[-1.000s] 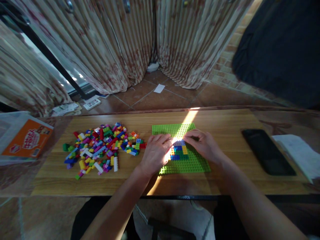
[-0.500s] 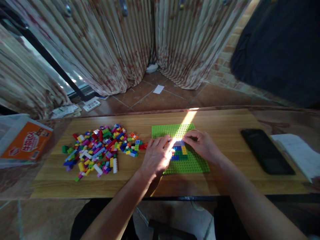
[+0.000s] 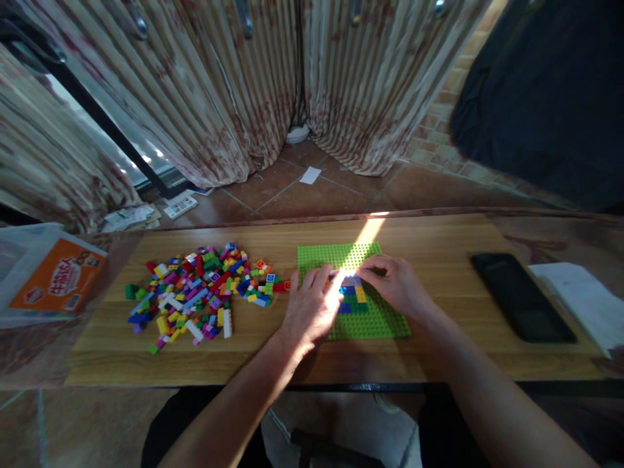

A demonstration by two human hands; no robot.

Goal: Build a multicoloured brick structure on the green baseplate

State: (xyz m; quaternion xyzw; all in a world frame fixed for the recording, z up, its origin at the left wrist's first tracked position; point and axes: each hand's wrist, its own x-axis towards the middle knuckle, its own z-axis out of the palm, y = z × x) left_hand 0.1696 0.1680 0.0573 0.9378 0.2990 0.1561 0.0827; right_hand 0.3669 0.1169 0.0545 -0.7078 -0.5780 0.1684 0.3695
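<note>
Bin point(image 3: 17, 240): clear plastic, at the left end of the counter point(image 3: 439, 237), partly out of frame.
Bin contents: printed orange pack point(image 3: 61, 283), seen through the clear wall; nothing else discernible inside.
Plate point(image 3: 373, 322): green, studded, flat on the counter at centre; sunlit stripe across its far-left part.
Plate contents: build point(image 3: 355, 296) of blue, yellow and green bricks, pressed onto the studs in the left-middle area, between the two hands.
Left hand point(image 3: 309, 305): palm down over the plate's left edge, touching the plate; fingertips just beside the left side of the build.
Left grip: fingers apart and stretched flat, holding nothing.
Right hand point(image 3: 397, 283): on the right-middle of the plate, knuckles up.
Right grip: fingers curled, tips bunched down at the far edge of the build; whether clamped on a piece, cannot tell, tips washed out by glare.
Pile point(image 3: 195, 296): loose bricks in many colours, spread on the counter left of the plate; nearest pieces just beside the left fingers.
Phone point(image 3: 521, 296): dark, lying flat, right of the plate, well apart from the right hand.
Notebook point(image 3: 582, 305): white pages, just beside the phone at the right end.
Background: striped curtains point(image 3: 219, 84) above a tiled floor point(image 3: 331, 195).
</note>
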